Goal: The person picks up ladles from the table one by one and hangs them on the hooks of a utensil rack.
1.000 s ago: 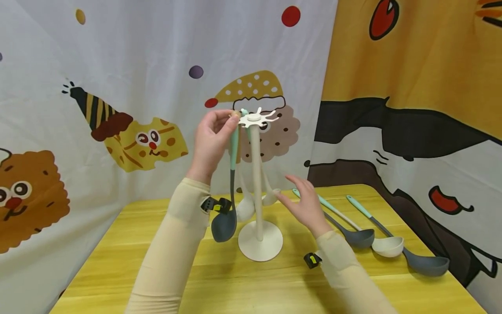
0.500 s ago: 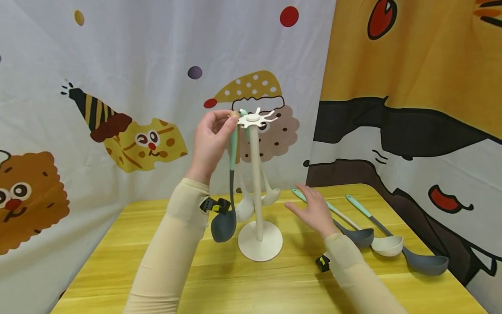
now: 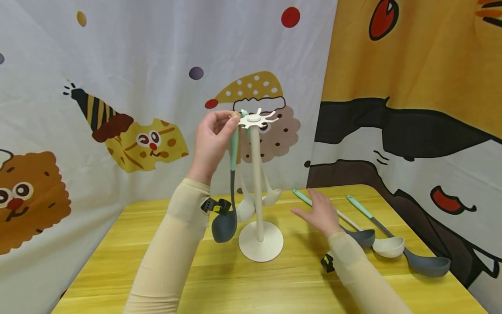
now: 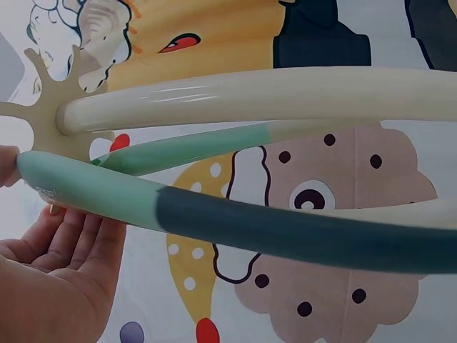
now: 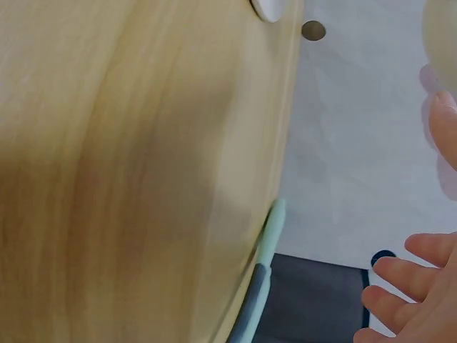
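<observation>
At the top of the white rack (image 3: 257,183), my left hand (image 3: 211,141) pinches the mint handle end of a dark grey ladle (image 3: 224,226), which hangs bowl down beside the post. In the left wrist view, thumb and fingers meet at the tip of that mint handle (image 4: 86,182), close to the rack's hooks; whether the ladle sits on a hook cannot be told. Two white utensils with rounded bowls (image 3: 246,208) hang behind the post. My right hand (image 3: 322,214) is held above the table, fingers spread, holding nothing. In the head view it partly covers a lying grey ladle (image 3: 362,237).
On the table's right lie a white ladle (image 3: 388,247) and another dark grey ladle (image 3: 427,265), both with mint handles. The rack's round base (image 3: 260,250) stands mid-table (image 3: 219,283). A patterned curtain (image 3: 157,52) hangs behind.
My right hand has moved right and slightly down, away from the rack toward the lying ladles. My left hand keeps its pinch on the ladle's handle at the rack top.
</observation>
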